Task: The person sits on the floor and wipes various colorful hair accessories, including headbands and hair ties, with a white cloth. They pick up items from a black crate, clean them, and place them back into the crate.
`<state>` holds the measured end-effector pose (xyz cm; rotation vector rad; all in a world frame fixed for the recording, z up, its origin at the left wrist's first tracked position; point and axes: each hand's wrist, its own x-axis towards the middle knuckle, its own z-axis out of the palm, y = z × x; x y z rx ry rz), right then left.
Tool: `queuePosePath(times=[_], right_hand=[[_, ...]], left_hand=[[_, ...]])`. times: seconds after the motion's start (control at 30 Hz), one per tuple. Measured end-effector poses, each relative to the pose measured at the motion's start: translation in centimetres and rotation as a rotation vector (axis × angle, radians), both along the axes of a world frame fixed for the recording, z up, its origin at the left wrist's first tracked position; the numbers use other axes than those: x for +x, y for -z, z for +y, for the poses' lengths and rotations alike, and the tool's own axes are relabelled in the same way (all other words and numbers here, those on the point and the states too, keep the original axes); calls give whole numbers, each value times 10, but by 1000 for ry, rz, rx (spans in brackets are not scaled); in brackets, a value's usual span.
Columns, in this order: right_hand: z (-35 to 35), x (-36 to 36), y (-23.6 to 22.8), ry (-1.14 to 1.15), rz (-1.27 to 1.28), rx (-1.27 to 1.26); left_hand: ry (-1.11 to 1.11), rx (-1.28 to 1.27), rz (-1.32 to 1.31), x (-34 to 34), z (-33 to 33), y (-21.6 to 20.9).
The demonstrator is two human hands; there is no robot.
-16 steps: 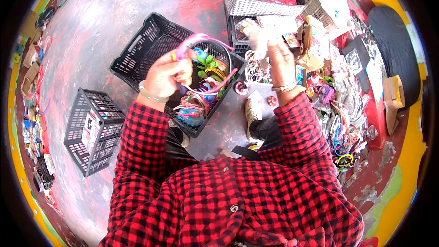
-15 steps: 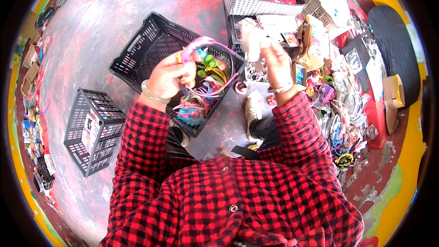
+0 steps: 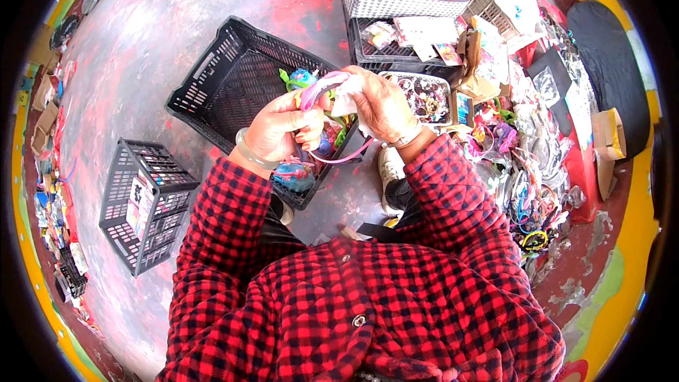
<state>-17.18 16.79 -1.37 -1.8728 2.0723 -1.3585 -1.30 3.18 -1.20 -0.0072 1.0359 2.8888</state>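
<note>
A pink headband (image 3: 320,90) is gripped in my left hand (image 3: 277,127), its fingers curled round one side of the band. My right hand (image 3: 385,107) pinches a small white piece (image 3: 346,101), perhaps cloth or tissue, against the band's upper part. The thin lower side of the hoop hangs below both hands. Beneath them is a large black plastic crate (image 3: 201,74), with colourful headbands and hair ornaments (image 3: 293,177) in its near right part, partly hidden by my hands.
A smaller black crate (image 3: 164,189) stands on the floor to the left. Stacked crates (image 3: 403,6) with packets are at the far right, beside a tray of small hair ties (image 3: 422,95). Heaped headbands and plastic bags (image 3: 527,191) lie along the right wall.
My right hand has come left and down with the white piece, from apart to meeting the headband. My left hand still grips the band, having shifted slightly right.
</note>
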Motion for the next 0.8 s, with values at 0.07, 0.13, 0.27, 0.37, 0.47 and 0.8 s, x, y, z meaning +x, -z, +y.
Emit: queuePosePath(times=[0.07,0.13,0.27,0.37,0.47,0.8], right_hand=[[1,-4,5,30,2,18],[1,-7,9,53,-48,69],[-1,-10,22,-80,-558,76],[2,-11,22,-365,-1345,42],[12,-17,7,-605,-1667,14],[9,-12,12,-301,-1600,-94]], left_hand=[[-60,-14,21,0,-1,-2],[-107,13,59,1,-4,-3],[-165,0,104,0,-7,-2],[-166,15,137,3,-11,-3],[-121,27,174,8,-17,-5],[-133,31,148,2,-11,-6]])
